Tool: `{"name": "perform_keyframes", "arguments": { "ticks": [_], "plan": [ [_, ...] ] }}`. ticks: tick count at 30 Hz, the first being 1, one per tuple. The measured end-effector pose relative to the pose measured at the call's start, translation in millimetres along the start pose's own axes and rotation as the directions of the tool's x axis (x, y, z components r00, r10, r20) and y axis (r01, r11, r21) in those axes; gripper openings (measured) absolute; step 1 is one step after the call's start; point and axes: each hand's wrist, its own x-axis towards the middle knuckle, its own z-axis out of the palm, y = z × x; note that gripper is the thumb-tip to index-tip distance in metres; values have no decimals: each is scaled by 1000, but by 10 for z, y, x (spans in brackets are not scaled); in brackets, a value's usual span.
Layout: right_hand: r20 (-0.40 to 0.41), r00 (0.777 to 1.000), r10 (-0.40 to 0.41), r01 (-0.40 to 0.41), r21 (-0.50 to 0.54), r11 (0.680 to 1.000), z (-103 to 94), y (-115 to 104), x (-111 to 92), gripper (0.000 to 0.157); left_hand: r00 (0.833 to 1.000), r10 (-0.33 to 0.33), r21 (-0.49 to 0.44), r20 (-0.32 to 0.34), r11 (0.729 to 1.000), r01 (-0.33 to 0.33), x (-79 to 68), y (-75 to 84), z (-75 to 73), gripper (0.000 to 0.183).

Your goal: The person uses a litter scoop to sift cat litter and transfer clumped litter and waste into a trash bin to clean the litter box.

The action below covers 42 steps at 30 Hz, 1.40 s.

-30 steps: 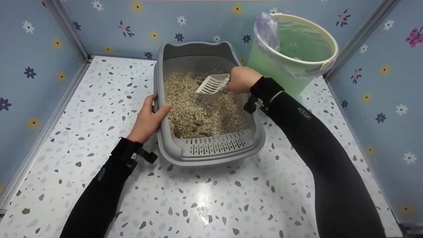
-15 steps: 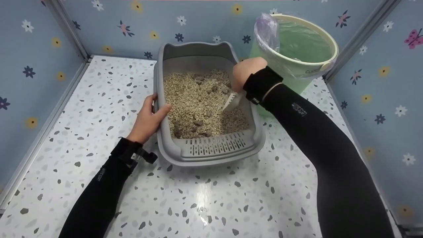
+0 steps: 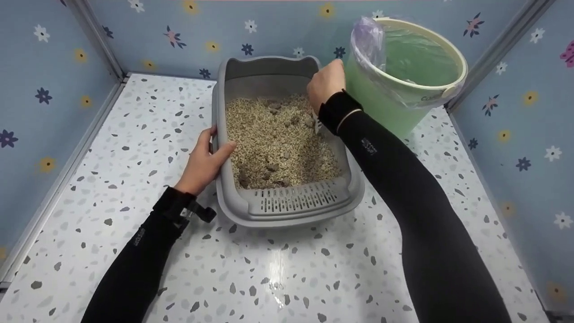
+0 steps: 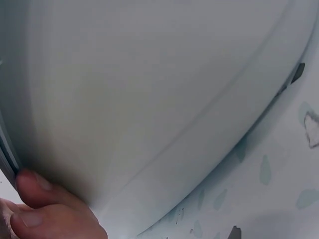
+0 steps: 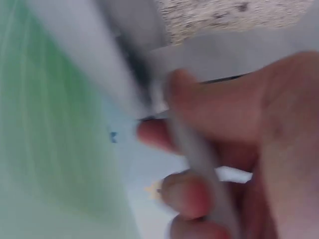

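Note:
A grey litter box (image 3: 287, 218) filled with tan pellet litter (image 3: 264, 130) stands on the floor; several dark clumps (image 3: 271, 167) lie in the litter. My left hand (image 3: 204, 163) grips its left rim, thumb over the top and fingers outside; in the left wrist view, fingers (image 4: 55, 214) press against the grey wall. Above the box's right side, my right hand (image 3: 328, 83) holds a pale litter scoop (image 3: 318, 126), mostly hidden behind the hand and wrist in the head view. Fingers wrap its handle (image 5: 199, 159) in the blurred right wrist view; what the scoop carries cannot be told.
Just right of the box stands a green bin (image 3: 385, 105) with a cream rim, lined with a clear purple-tinted bag (image 3: 368, 42). Flowered blue panels (image 3: 273, 27) enclose the back and both sides. Speckled white floor (image 3: 251, 278) extends in front of the box.
The scoop was level above the litter, then tilted down at the right side. Now the right hand is farther back, and the scoop is mostly covered. The left hand keeps its hold on the rim.

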Motion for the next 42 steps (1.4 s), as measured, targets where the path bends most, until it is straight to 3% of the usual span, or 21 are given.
{"name": "perform_keyframes", "arguments": {
  "ticks": [9, 16, 20, 23, 33, 37, 40, 42],
  "plan": [
    [-147, 981, -124, 105, -132, 986, 77, -85, 236, 40, 1000, 27, 14, -11, 1000, -27, -7, -11, -20, 91],
    [-268, 962, -49, 66, 55, 996, 201, -26, 356, 43, 1000, 28, 13, -3, 1000, -28, 2, -8, 2, 90],
    [-319, 947, -41, 94, 154, 984, 249, 5, 406, 33, 1000, 27, 10, -6, 1000, -27, 10, -20, -17, 90],
    [-317, 948, -31, 113, 242, 964, 301, -37, 470, 30, 1000, 23, 15, -5, 1000, -23, 5, -38, -22, 93],
    [-192, 981, -35, 128, 499, 857, 385, -248, 684, 43, 1000, 21, -2, -13, 1000, -21, 6, -39, -8, 95],
    [-127, 990, -53, 124, 650, 750, 452, -462, 770, 56, 1000, 23, 5, -15, 1000, -23, -15, -60, -17, 95],
    [-93, 994, -56, 106, 738, 666, 476, -625, 821, 56, 999, 34, 16, -12, 999, -34, -16, -72, -11, 95],
    [-97, 994, -58, 112, 771, 627, 466, -713, 867, 55, 999, 39, 11, -12, 999, -39, -14, -74, -5, 94]
  ]
}}
